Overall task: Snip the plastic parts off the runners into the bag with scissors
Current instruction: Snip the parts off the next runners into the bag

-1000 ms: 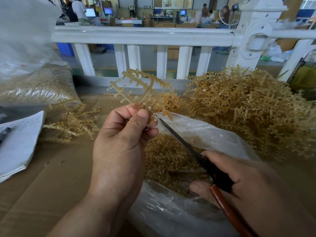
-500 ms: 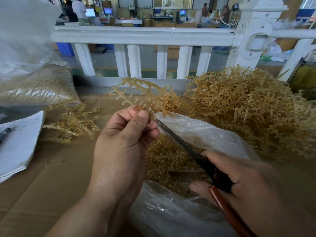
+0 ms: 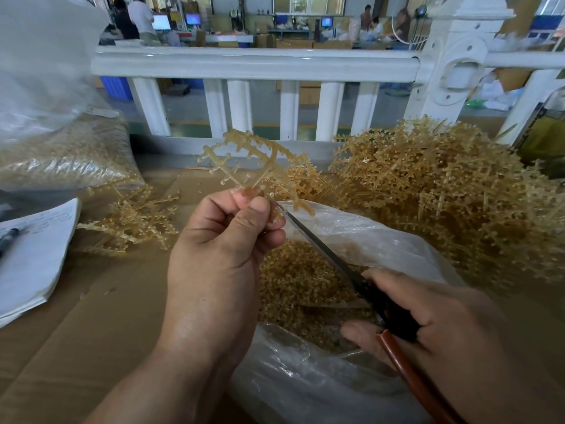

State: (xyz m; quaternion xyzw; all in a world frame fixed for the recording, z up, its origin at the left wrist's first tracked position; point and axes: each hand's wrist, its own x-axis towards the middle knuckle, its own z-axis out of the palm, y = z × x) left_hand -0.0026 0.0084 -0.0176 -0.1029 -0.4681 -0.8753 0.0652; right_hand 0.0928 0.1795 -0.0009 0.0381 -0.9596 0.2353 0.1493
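My left hand point(image 3: 220, 249) pinches a tan plastic runner point(image 3: 244, 160) between thumb and fingers, holding it up over the open clear bag point(image 3: 351, 231). My right hand point(image 3: 443, 328) grips the scissors point(image 3: 336, 264) by their black and brown handles. The blade tips reach the runner just beside my left fingertips. Loose tan snipped parts point(image 3: 302, 289) fill the bottom of the bag.
A big heap of uncut runners point(image 3: 443, 191) lies at the right. A small pile of runners point(image 3: 134, 218) sits left of my hand, with papers and a pen point(image 3: 33, 255) at the left edge. A filled bag point(image 3: 61, 151) stands back left before a white railing point(image 3: 253, 62).
The runner in my left hand has tilted and turned slightly, and the scissor tips have stayed against it near my fingertips. Both hands stay roughly in place.
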